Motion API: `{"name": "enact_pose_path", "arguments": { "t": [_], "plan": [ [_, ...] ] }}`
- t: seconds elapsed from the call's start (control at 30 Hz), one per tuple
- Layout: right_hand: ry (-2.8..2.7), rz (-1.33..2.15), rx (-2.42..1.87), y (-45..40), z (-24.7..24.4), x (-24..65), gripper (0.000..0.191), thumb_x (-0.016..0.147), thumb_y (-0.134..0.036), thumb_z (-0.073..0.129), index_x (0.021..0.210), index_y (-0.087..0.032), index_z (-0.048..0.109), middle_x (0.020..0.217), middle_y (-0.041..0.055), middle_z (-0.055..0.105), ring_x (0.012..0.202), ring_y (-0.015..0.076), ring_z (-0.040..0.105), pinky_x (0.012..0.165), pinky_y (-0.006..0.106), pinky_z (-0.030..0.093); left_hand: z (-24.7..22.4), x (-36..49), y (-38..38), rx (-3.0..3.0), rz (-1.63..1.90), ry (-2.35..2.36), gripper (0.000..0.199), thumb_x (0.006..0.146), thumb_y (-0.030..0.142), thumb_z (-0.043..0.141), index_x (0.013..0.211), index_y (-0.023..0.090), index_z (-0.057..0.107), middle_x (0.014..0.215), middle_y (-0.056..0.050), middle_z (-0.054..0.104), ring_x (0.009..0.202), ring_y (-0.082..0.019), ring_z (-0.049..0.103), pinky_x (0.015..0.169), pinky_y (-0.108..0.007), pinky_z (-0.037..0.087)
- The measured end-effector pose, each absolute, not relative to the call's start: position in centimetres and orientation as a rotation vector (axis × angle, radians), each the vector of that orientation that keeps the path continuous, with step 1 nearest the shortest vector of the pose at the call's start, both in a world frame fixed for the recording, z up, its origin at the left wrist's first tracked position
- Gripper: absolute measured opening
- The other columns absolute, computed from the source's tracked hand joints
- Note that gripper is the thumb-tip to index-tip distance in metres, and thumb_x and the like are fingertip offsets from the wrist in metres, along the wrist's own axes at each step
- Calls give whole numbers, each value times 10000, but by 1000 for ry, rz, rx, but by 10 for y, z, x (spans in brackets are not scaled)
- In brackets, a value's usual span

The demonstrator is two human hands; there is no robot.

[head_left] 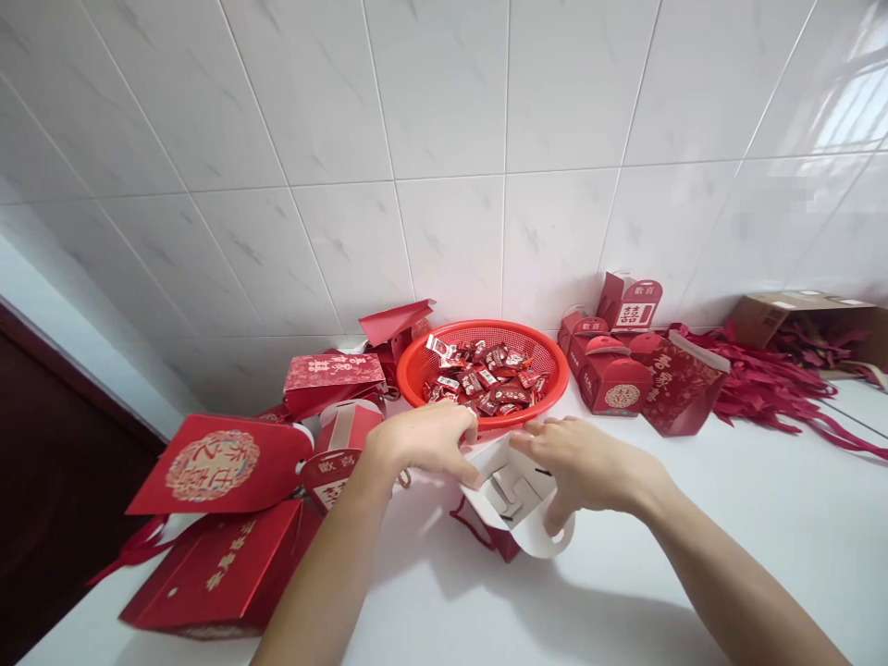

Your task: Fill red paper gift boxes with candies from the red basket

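A small open box (pixel 513 499), white inside and red outside, stands on the white table in front of the basket. Its flaps are spread, and the inside looks bare apart from folded card at the bottom. My left hand (pixel 434 439) holds the box's left edge between thumb and fingers. On the right side, my right hand (pixel 575 462) grips the wall, its thumb at the rounded flap. Just behind both hands sits a red plastic basket (pixel 561 370) with many wrapped sweets (pixel 489 379) in it.
Large red boxes (pixel 208 564) and smaller ones (pixel 337 379) crowd the left. Several closed red boxes (pixel 621 384) stand right of the basket. Farther right lie red ribbons (pixel 756 384) and a cardboard box (pixel 756 319) on its side. A tiled wall rises behind.
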State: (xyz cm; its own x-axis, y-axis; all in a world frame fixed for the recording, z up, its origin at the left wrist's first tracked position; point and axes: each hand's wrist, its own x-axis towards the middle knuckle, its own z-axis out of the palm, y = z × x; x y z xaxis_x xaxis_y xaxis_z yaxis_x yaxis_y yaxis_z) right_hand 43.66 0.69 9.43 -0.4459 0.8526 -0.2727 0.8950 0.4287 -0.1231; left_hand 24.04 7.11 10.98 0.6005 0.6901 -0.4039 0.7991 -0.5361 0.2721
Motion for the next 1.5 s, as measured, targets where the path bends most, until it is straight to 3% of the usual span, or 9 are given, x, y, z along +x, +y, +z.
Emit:
{"name": "enact_pose_path", "arguments": {
  "t": [0.17,0.33,0.4,0.57,0.87,1.23,1.5],
  "plan": [
    [2741,-489,1619,15,106,455,416,827,-322,746,1229,-243,671,1142,82,733,1010,294,683,772,332,478,118,238,73,2523,30,1125,313,850,444,595,1027,198,672,930,-44,710,843,-222,639,641,-284,421],
    [2854,-554,1706,68,94,462,250,1003,-300,515,1135,-178,689,1098,75,741,979,213,682,815,297,487,98,247,102,2526,321,1039,275,905,246,483,1056,173,700,992,-58,745,893,-211,666,765,-286,473],
    [2762,-521,1751,97,84,461,220,984,-282,564,1102,-152,697,1089,94,735,1001,238,678,846,333,502,84,250,117,2487,382,1098,319,898,190,455,1086,174,712,1045,-60,749,945,-210,672,810,-280,480],
    [2520,-557,1690,147,65,449,334,953,-344,664,1245,-184,629,1276,89,647,1104,236,649,943,453,541,58,255,142,2387,151,1160,289,854,218,537,1045,188,752,992,-53,770,874,-206,702,730,-245,497],
    [2327,-557,1559,158,53,421,337,974,-346,640,1265,-179,611,1252,87,644,1034,217,670,868,421,583,49,256,152,2324,17,1176,335,817,283,583,1093,221,764,1136,-57,754,963,-228,690,730,-242,484],
    [2405,-462,1682,156,43,433,323,984,-356,623,1254,-180,616,1248,87,648,1039,216,668,883,425,575,44,258,155,2265,-68,1146,312,801,355,559,976,224,782,871,-23,765,735,-190,638,610,-238,420],
    [2297,-503,1731,146,48,436,358,975,-361,635,1285,-184,602,1282,93,633,1076,231,659,904,445,568,45,261,159,2223,-175,1086,310,814,330,505,894,216,782,835,-20,766,737,-179,635,633,-225,423]
  ]
}}
